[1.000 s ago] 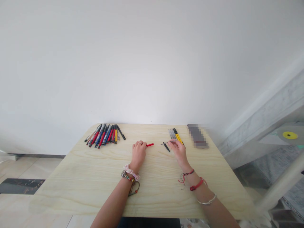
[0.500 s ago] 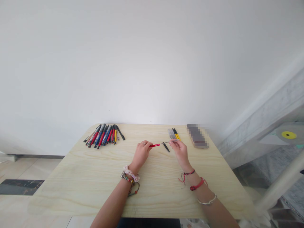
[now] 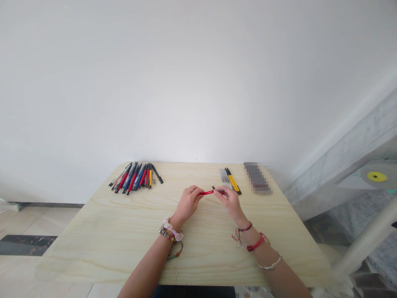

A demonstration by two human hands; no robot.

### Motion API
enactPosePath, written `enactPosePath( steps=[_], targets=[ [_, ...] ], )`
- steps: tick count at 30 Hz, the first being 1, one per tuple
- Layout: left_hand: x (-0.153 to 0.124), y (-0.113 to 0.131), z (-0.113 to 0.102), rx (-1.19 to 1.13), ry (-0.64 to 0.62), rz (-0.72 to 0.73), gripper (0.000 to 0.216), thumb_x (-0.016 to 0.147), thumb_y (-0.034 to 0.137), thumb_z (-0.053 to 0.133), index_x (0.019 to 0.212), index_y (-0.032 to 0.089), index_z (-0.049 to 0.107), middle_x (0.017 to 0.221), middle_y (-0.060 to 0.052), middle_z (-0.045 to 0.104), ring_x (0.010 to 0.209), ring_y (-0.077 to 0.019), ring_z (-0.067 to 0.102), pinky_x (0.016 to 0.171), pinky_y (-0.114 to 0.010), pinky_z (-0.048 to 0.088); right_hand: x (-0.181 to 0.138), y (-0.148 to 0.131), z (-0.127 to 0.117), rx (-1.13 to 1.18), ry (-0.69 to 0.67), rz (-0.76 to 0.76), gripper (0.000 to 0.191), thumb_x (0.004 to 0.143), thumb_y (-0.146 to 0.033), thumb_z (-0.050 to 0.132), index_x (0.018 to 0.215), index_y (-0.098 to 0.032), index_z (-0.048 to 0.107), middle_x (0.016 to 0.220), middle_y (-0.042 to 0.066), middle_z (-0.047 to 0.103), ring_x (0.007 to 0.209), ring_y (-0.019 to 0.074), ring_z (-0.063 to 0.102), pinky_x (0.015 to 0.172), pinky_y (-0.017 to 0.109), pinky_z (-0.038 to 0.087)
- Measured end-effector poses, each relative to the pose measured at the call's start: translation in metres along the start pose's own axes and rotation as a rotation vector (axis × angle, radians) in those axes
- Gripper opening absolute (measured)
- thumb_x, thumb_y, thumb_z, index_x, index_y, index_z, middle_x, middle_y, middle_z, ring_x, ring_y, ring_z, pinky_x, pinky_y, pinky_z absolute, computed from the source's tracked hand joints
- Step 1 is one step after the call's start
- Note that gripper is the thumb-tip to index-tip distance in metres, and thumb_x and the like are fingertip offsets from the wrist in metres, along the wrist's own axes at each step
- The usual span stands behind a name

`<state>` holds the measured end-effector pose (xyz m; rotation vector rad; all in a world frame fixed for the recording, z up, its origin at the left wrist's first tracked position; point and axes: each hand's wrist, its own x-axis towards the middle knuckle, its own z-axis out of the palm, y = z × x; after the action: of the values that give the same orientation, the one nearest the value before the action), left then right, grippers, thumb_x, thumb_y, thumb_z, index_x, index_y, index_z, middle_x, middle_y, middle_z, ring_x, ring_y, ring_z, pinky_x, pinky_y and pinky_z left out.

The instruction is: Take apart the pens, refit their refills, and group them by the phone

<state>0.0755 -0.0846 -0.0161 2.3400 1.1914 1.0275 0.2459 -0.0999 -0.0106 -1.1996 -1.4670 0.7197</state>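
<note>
My left hand (image 3: 187, 203) is closed on a red pen barrel (image 3: 206, 193), which points to the right above the table. Between the fingers of my right hand (image 3: 228, 201) is a thin pen refill (image 3: 220, 189), its left end at the open right end of the barrel. How far the refill sits inside cannot be made out. A black pen tip piece (image 3: 214, 188) lies on the table behind my right fingers, mostly covered by them.
A pile of red, blue, yellow and black pens (image 3: 136, 178) lies at the table's back left. Right of my hands are two yellow pens (image 3: 232, 181) and several clear refills (image 3: 223, 177). A pixelated box (image 3: 258, 178) is at the back right of the wooden table (image 3: 130, 231).
My right hand has moved left with the refill, bringing its end to the red barrel. My left hand has shifted slightly right. The yellow pens show more fully now, the black piece less.
</note>
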Motion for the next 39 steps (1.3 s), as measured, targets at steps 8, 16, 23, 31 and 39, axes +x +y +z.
enactPosePath(
  steps=[8,16,23,31,39],
  targets=[
    [0.000,0.000,0.000,-0.020,-0.013,0.003,0.018,0.081,0.020,0.041,0.085,0.017,0.058,0.080,-0.005,0.058,0.076,-0.0141,0.052,0.070,-0.028,0.040,0.001,-0.002,-0.003,-0.052,-0.039,-0.018,0.015,0.068,-0.032,0.057,0.070,-0.018,0.062,0.066,0.003,0.061,0.059,0.0150,0.054,0.057,0.028,0.045],
    [0.001,0.003,-0.002,-0.047,-0.015,-0.033,0.016,0.080,0.018,0.041,0.084,0.017,0.057,0.077,-0.004,0.058,0.072,-0.0131,0.052,0.067,-0.026,0.040,0.001,0.006,0.000,0.024,-0.065,0.027,0.022,0.067,-0.037,0.058,0.078,-0.018,0.061,0.068,0.003,0.061,0.062,0.0158,0.055,0.060,0.029,0.046],
    [0.003,-0.008,-0.005,-0.074,0.069,-0.096,0.014,0.079,0.018,0.042,0.082,0.018,0.056,0.080,-0.004,0.058,0.075,-0.0136,0.053,0.070,-0.027,0.041,0.005,0.012,-0.008,-0.530,-0.071,-0.156,0.016,0.071,-0.029,0.054,0.083,-0.018,0.058,0.078,0.007,0.057,0.074,0.0198,0.052,0.068,0.034,0.043],
    [0.003,-0.013,-0.009,-0.043,0.100,-0.118,0.014,0.078,0.017,0.042,0.082,0.017,0.056,0.080,-0.004,0.058,0.076,-0.0139,0.054,0.070,-0.027,0.042,0.002,0.018,-0.005,-0.876,-0.159,-0.168,0.010,0.071,-0.011,0.049,0.068,-0.017,0.057,0.071,0.007,0.057,0.071,0.0202,0.051,0.064,0.033,0.040],
    [0.002,-0.023,-0.007,0.056,0.085,-0.130,0.016,0.079,0.018,0.042,0.084,0.018,0.057,0.080,-0.005,0.059,0.074,-0.0141,0.054,0.068,-0.027,0.042,0.016,0.008,-0.026,0.045,0.083,0.125,0.022,0.064,-0.034,0.058,0.077,-0.017,0.061,0.061,0.001,0.057,0.057,0.0144,0.054,0.054,0.028,0.043]
  ],
)
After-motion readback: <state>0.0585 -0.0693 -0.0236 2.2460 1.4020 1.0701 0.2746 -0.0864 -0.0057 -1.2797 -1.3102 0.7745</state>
